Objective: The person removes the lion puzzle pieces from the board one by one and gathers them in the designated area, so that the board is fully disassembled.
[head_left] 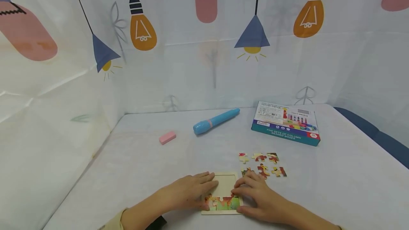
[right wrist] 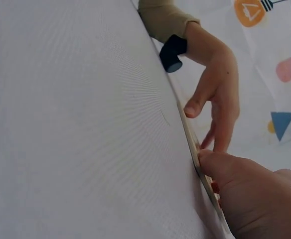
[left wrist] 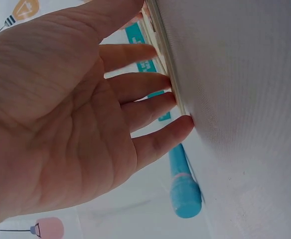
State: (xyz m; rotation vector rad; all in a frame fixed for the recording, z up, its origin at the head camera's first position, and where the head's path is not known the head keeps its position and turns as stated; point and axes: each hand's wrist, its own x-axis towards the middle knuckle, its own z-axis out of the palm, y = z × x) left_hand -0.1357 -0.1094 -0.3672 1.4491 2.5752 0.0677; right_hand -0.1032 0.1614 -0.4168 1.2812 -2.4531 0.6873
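Bottom-row pieces (head_left: 222, 204) looked mid-fit in the puzzle frame (head_left: 224, 184) on the desk (head_left: 153, 173). Left hand (head_left: 193, 191): fingers extended over its left side. Right hand (head_left: 260, 198) touched right side; couldn't tell if grasping. Next likely needed: a loose piece (head_left: 263, 170).

Head view — taken from above, faced forward and down, table (head_left: 143, 173) shown across the lower half. Wrist views — taken close, low along the table, tilted; blue rod (head_left: 216, 121) shared by left-wrist and head views, left hand (head_left: 194, 190) by all three.
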